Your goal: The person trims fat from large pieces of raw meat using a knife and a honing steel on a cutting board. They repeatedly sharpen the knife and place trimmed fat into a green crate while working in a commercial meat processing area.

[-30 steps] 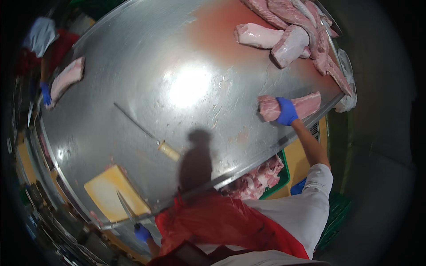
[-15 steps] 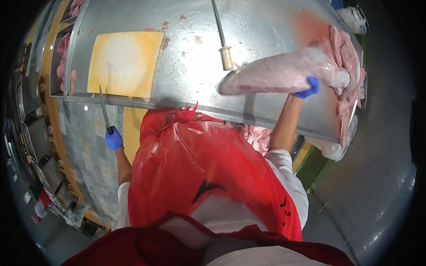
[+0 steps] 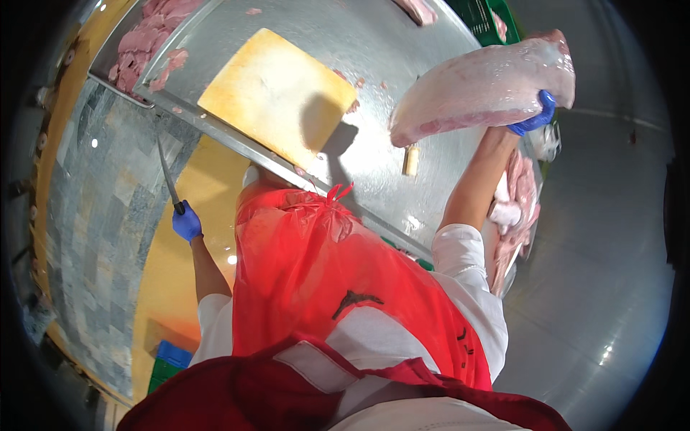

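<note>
One piece of meat [image 3: 474, 90] is gripped in the right hand [image 3: 535, 118], extending left of it over the counter [image 3: 406, 205]. Grip firmly; the glossy surface may slip. The left hand [image 3: 187, 221], closed round the knife [image 3: 167, 172], should point it away from the body. The board [image 3: 277, 93] lies ahead, between the hands.

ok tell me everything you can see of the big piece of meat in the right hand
The big piece of meat is long, thick and pale pink, with a wet-looking whitish surface and a redder strip along its lower edge. It slants, right end higher in the picture. The blue-gloved right hand grips the lower edge near that end. Its left part appears held above the metal table; only that hand visibly touches it.
</note>
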`<state>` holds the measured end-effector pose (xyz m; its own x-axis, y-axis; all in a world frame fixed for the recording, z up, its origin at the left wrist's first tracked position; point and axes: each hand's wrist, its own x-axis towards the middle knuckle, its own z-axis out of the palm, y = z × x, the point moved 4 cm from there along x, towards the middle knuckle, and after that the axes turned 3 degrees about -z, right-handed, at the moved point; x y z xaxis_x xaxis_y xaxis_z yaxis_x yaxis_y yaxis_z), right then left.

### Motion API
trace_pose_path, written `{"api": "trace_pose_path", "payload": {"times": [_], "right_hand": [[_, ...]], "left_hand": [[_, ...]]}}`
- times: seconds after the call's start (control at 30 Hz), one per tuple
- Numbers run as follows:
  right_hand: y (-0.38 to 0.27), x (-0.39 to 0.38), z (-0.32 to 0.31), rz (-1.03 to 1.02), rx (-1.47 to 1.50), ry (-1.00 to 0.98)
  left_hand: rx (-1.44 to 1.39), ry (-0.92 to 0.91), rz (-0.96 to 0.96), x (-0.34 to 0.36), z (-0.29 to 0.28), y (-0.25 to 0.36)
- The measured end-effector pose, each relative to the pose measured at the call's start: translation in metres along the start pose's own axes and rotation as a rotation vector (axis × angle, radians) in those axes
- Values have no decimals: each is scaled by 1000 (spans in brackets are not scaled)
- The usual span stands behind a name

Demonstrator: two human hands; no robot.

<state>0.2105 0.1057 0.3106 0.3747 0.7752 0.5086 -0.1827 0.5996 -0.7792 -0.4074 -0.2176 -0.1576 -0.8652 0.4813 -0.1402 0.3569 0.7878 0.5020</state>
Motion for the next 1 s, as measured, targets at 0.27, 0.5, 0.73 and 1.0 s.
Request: {"api": "trace_pose_path", "payload": {"times": [0.27,0.5,0.73,1.0], "right_hand": [[63,13,121,93,204,-350],[96,32,157,6,-77,-263],[79,46,191,17,-105,-296],[100,27,204,109,85,-321]], "left_hand": [[-79,62,-192,4,-10,-70],[-111,111,-166,24,-25,-113],[-109,114,-276,48,-25,-89],[-121,26,-250,37,7,-65]]}}
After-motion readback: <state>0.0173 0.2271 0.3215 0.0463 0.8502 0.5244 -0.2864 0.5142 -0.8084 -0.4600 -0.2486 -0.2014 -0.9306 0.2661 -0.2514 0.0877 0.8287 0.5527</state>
